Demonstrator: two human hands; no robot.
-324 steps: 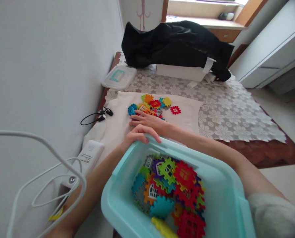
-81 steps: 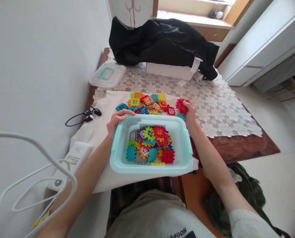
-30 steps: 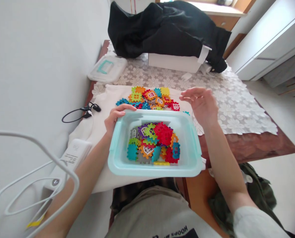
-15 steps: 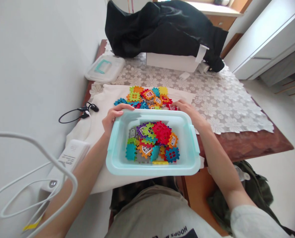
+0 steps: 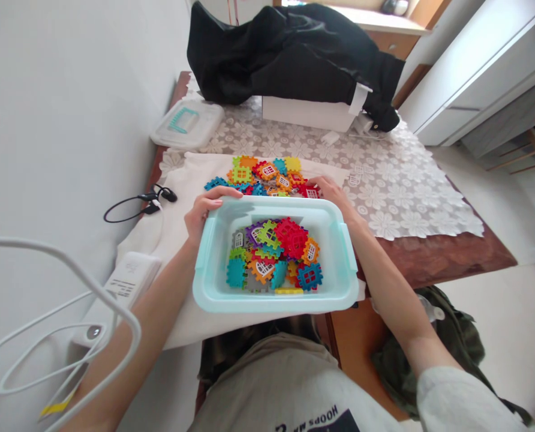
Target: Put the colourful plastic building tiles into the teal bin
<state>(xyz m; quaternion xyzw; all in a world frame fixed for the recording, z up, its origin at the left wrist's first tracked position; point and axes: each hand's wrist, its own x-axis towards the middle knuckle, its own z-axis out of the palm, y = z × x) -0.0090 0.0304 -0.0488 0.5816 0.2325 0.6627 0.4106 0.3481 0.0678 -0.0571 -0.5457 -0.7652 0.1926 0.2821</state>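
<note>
A pale turquoise plastic bin (image 5: 276, 305) sits in front of me at the near side of the table, tilted a little toward me. Several colourful toothed building tiles lie inside it, among them red tiles (image 5: 291, 237) and a blue tile (image 5: 309, 276). My left hand (image 5: 204, 210) grips the bin's far left corner, fingers over the rim. Beyond the far rim, a loose pile of similar tiles (image 5: 267, 172) lies on a white cloth. My right hand (image 5: 333, 195) reaches past the far right corner with curled fingers on a red tile (image 5: 311, 192) with a white window; the bin partly hides them.
A clear lid with a teal handle (image 5: 189, 124) lies at the back left. Black fabric (image 5: 289, 57) covers a white box behind. Black earphones (image 5: 153, 201), a white power strip (image 5: 130, 279) and looping white cables (image 5: 128, 318) are on the left.
The view has shifted slightly. My right hand's fingers have moved a little at the red tile, which now shows more above the rim. My left hand keeps its grip on the bin.
</note>
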